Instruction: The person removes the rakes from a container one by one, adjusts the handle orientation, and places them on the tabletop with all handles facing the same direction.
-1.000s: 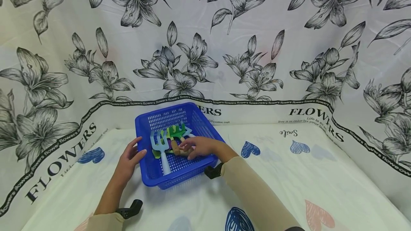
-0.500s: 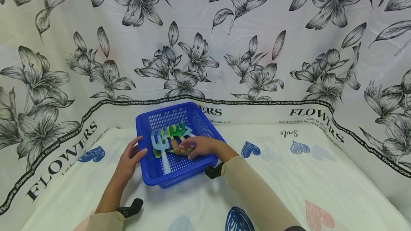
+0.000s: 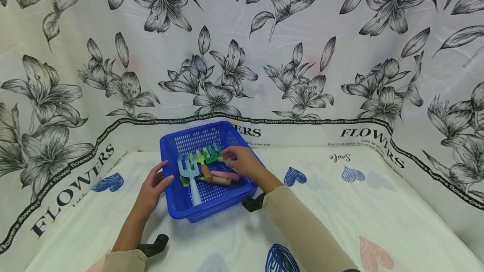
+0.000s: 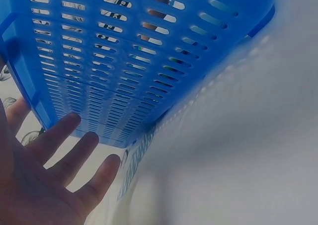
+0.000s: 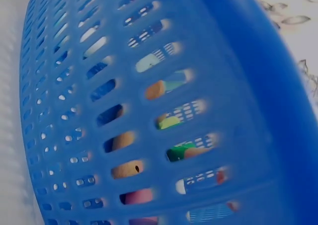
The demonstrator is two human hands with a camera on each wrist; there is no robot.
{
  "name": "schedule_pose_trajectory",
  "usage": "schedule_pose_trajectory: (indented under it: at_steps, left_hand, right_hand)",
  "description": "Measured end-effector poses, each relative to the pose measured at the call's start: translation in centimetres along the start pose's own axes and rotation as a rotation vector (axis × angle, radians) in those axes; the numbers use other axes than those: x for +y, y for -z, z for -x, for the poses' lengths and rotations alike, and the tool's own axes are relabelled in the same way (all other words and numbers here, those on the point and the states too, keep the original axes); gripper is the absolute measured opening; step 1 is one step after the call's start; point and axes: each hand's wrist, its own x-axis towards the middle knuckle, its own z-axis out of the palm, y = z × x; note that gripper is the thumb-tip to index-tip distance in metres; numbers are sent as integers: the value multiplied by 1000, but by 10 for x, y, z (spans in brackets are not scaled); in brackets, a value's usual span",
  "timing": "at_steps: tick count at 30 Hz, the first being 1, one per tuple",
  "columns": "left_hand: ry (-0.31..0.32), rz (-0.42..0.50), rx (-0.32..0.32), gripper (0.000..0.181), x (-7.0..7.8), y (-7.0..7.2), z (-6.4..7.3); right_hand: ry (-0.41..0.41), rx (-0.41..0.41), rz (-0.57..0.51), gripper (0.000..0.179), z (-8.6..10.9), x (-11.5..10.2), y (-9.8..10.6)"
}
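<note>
A blue plastic basket [image 3: 206, 212] holds small garden tools. My left hand [image 3: 150, 186] is at its left wall, thumb near the rim. In the left wrist view its fingers [image 4: 67, 165] are spread and loosely bent beside the slotted wall. My right hand [image 3: 243, 162] reaches over the right rim, fingertips at the pale handle end of a green rake [image 3: 213, 155]; whether they pinch it is hidden. Light blue tines show behind that rake. A light blue fork [image 3: 192, 174] leans at the basket's left. A wooden handle [image 3: 221, 181] and a pink handle [image 3: 227, 175] lie near the right hand.
A yellow-green rake [image 3: 199, 157] sits among the other tools. The basket stands on a white cloth [image 3: 314, 221] printed with hearts. Behind it hangs a flower-printed curtain [image 3: 257, 104]. The right wrist view shows mostly the slotted basket wall [image 5: 243, 135].
My right hand has moved up and back from the wooden handle to the green rake, uncovering the pink handle. The green rake and light blue tines have shifted. My left hand stays put.
</note>
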Motion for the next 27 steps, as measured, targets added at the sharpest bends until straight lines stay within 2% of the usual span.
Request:
schedule_pose_trajectory:
  at_steps: [8,12,17,27]
  left_hand:
    - [-2,7,-1,71,2,-5,-1]
    - [6,1,-5,72,1,-6,-2]
    - [-3,-8,-3,73,2,-4,-1]
    - [5,-24,9,74,0,-1,1]
  right_hand:
    - [-51,188,49,17,8,-2,8]
    - [-53,228,29,16,12,-2,12]
    - [-13,293,3,15,20,1,24]
    - [-7,386,-119,15,37,4,47]
